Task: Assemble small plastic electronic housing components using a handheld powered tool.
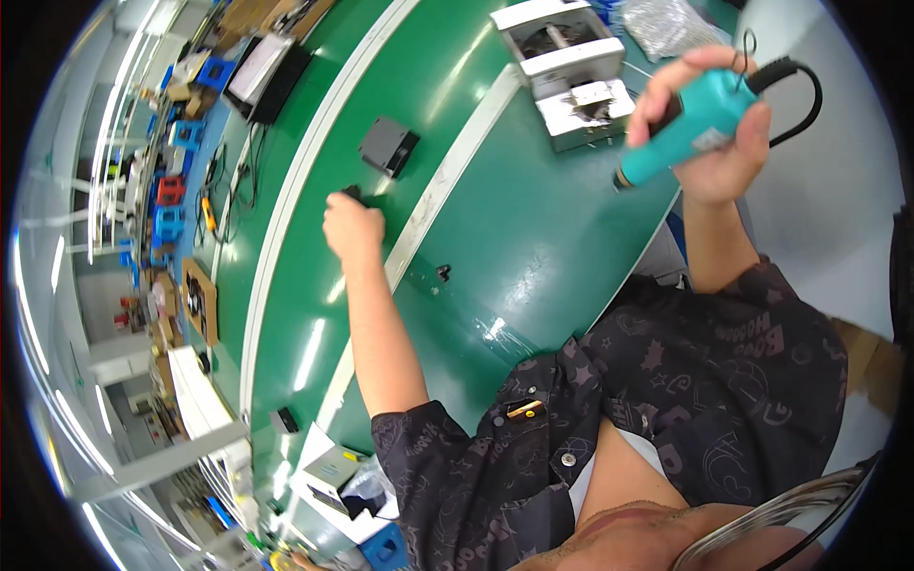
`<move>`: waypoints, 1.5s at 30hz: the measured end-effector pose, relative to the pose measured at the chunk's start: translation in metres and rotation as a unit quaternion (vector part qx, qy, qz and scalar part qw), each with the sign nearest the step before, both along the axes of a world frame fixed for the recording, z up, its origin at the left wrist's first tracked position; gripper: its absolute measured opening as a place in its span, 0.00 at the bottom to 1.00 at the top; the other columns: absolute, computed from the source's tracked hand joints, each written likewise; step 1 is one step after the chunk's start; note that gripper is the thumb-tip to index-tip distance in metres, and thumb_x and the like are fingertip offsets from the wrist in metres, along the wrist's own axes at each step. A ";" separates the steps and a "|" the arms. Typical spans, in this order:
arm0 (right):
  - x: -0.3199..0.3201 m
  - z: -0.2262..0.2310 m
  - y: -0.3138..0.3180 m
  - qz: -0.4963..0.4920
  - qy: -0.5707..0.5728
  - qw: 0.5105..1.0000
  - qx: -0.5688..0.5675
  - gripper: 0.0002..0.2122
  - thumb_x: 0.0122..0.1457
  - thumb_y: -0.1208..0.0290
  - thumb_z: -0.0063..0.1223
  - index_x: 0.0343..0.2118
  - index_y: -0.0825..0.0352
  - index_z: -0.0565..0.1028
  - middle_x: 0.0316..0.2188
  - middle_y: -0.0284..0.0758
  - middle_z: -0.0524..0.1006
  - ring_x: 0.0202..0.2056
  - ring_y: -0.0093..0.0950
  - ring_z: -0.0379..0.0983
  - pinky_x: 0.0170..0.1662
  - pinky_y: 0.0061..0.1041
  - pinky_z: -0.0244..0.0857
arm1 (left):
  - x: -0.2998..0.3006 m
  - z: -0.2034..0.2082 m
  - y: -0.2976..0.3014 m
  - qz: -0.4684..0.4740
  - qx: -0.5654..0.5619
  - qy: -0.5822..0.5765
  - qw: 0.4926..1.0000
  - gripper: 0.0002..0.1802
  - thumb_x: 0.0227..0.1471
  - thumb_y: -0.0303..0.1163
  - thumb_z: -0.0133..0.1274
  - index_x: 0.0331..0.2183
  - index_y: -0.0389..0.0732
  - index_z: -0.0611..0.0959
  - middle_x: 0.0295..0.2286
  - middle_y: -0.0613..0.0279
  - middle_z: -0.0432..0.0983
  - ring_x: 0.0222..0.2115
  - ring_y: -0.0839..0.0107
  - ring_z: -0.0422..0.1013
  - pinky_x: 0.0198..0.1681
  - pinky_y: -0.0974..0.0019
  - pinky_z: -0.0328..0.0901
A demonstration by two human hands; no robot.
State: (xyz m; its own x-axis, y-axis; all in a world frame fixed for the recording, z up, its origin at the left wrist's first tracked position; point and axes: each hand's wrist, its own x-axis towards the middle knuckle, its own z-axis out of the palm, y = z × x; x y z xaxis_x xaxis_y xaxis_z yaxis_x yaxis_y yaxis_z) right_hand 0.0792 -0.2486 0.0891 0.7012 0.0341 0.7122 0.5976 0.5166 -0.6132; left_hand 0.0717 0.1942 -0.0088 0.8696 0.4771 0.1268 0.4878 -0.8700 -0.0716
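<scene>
My right hand [719, 157] is wrapped round a teal electric screwdriver [690, 128], raised over the right side of the green bench, its tip slanting down to the left. A black cord curves from its back end, along with a wire hanging loop. My left hand [354, 228] reaches out over the green belt [314, 247], its fingers closed on a small black part [353, 193] that is mostly hidden. Just beyond that hand a dark grey box-shaped unit [386, 145] with a black side sits on the belt. Small black pieces [444, 273] lie on the near work surface [505, 228].
A metal fixture [571, 90] with silver blocks stands at the far right, beside a clear bubble-wrap bag [671, 29]. A pale rail [447, 181] separates belt and near surface. Across the belt are a black bin [267, 81] and a cardboard tray [200, 303]. An opened white box [333, 471] lies lower left.
</scene>
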 end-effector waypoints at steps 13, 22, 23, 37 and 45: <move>0.068 0.012 0.018 -0.106 0.036 0.994 0.004 0.18 0.74 0.57 0.39 0.55 0.68 0.64 0.43 0.45 0.76 0.19 0.27 0.75 0.16 0.22 0.67 | -0.054 0.053 -0.094 -0.128 -0.373 -0.278 0.876 0.27 0.53 0.33 0.67 0.52 0.35 0.77 0.40 0.46 0.80 0.35 0.61 0.79 0.40 0.63 0.74; 0.003 0.017 0.026 0.044 0.022 0.999 0.008 0.31 0.72 0.39 0.29 0.60 0.64 0.65 0.31 0.45 0.77 0.22 0.35 0.77 0.22 0.27 0.70 | -0.092 0.007 -0.199 -0.099 -0.719 -0.171 0.666 0.29 0.55 0.29 0.66 0.56 0.36 0.75 0.48 0.43 0.76 0.44 0.59 0.75 0.48 0.61 0.72; -0.003 0.017 0.031 0.045 0.007 0.999 0.017 0.31 0.72 0.39 0.29 0.60 0.64 0.65 0.31 0.45 0.77 0.22 0.35 0.77 0.22 0.27 0.70 | -0.088 0.003 -0.198 -0.113 -0.619 -0.169 0.758 0.31 0.54 0.31 0.67 0.56 0.36 0.75 0.49 0.43 0.75 0.46 0.57 0.74 0.50 0.59 0.70; -0.013 -0.003 0.084 0.009 -0.045 0.998 -0.049 0.33 0.72 0.38 0.37 0.56 0.70 0.66 0.26 0.42 0.77 0.20 0.30 0.75 0.21 0.23 0.68 | -0.115 -0.010 -0.190 -0.220 -0.414 -0.164 0.868 0.46 0.44 0.40 0.74 0.61 0.36 0.71 0.56 0.49 0.70 0.56 0.53 0.65 0.61 0.53 0.61; -0.012 -0.013 0.091 0.089 -0.059 0.987 -0.119 0.31 0.71 0.39 0.39 0.55 0.69 0.67 0.24 0.41 0.78 0.18 0.29 0.73 0.20 0.22 0.67 | -0.115 -0.013 -0.183 -0.239 -0.426 -0.159 0.858 0.47 0.41 0.40 0.75 0.61 0.37 0.72 0.55 0.53 0.73 0.55 0.54 0.66 0.61 0.54 0.61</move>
State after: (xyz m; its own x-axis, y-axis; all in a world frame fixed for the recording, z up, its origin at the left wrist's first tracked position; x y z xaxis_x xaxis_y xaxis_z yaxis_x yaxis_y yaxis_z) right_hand 0.0674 -0.1572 0.0764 0.5817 0.3254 0.7454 0.5855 0.4686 -0.6615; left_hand -0.0431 0.0116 -0.0215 0.9776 0.1134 0.1772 -0.0627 -0.6469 0.7600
